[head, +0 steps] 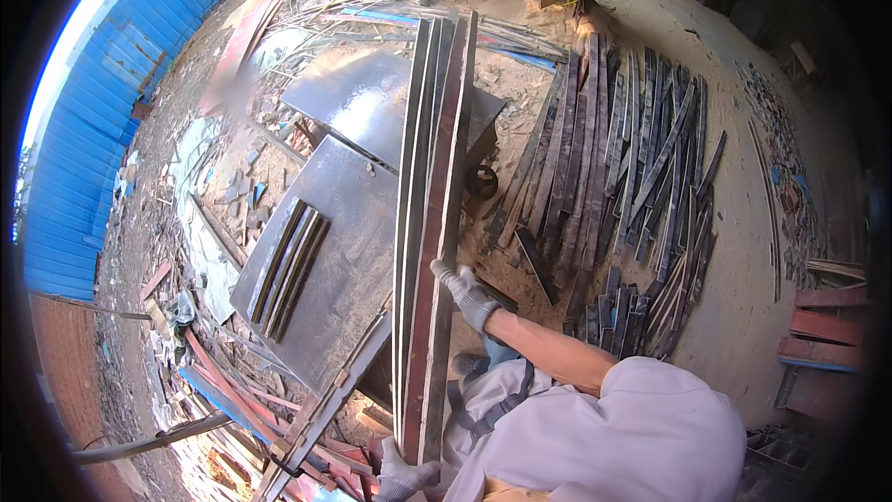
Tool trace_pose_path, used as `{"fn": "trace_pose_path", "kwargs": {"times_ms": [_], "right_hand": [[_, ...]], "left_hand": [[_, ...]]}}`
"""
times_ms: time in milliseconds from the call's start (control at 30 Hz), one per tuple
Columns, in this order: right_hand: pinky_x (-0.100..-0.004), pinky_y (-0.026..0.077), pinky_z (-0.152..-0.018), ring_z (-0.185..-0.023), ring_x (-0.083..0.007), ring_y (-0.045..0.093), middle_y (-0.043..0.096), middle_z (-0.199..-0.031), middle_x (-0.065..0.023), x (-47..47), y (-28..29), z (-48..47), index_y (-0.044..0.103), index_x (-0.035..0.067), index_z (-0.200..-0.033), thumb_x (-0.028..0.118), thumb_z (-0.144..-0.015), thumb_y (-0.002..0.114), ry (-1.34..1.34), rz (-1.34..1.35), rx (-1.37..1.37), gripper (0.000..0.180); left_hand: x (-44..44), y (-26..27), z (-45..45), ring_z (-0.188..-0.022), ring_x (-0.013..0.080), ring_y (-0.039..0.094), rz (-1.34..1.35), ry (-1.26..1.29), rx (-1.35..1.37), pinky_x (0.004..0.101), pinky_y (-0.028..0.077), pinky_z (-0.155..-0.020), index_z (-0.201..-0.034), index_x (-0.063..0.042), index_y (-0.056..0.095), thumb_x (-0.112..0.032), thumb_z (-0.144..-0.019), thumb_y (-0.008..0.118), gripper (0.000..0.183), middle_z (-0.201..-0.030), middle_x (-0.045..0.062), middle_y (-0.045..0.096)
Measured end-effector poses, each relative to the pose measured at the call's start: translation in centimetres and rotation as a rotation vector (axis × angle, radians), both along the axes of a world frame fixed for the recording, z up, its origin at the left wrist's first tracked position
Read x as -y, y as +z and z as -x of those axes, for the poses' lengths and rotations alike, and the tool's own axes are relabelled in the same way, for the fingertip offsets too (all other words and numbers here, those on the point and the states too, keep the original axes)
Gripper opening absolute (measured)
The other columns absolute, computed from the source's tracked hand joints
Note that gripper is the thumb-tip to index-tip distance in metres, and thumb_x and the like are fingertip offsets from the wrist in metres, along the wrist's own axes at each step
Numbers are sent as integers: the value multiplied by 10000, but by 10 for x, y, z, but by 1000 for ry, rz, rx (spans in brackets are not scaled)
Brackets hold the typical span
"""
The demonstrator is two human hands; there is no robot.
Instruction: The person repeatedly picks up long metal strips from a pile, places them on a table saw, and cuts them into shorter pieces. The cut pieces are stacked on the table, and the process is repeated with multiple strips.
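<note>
Across my front lies a bundle of long, narrow plywood strips (431, 223), with dark and reddish faces and pale cut edges. My right hand (468, 293), in a grey-white knit glove, grips the bundle's near side around its middle, thumb on top. At the lower end, my gloved left hand (403, 473) holds the strips' end from below and beside; some of its fingers are hidden. The bundle passes over the near edge of a metal-topped table (341, 223). Several short dark strips (291, 270) lie side by side on that tabletop, which is dusted with sawdust.
Many dark strips (592, 153) lie piled on the sandy ground to the right. A metal rail (334, 390) runs along the table's lower side. Scrap boards (237, 397) and offcuts litter the ground at left. A blue corrugated fence (104, 118) stands beyond. Red boards (826, 324) are stacked far right.
</note>
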State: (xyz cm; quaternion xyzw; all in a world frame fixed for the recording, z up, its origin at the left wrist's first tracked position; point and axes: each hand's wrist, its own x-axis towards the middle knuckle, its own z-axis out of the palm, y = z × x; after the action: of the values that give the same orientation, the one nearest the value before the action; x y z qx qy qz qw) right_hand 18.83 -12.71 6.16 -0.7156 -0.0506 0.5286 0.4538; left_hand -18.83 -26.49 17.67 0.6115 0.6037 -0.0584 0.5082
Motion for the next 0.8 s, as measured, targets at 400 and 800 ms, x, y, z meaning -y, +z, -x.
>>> {"fn": "trace_pose_path", "kwargs": {"times_ms": [400,800], "right_hand": [[-366,568,-944,-1008,-215,706,734,-1251,-162,-46,-67,64,653,-60,-1339,510,-862,867,-86,-508,-337,774],[-361,556,-906,-952,-236,723,779,-1047,-137,-79,-23,44,752,-83,-1106,472,-689,987,-40,-3,82,733]], "left_hand": [[-45,25,-23,-905,472,645,-837,-228,-331,566,532,-731,-1306,-64,485,-128,-642,828,750,-1111,206,548],[-144,-9,-19,-1263,409,570,-187,-207,-215,463,513,-1047,-1589,-45,350,-666,-427,1013,1475,-1424,234,443]]}}
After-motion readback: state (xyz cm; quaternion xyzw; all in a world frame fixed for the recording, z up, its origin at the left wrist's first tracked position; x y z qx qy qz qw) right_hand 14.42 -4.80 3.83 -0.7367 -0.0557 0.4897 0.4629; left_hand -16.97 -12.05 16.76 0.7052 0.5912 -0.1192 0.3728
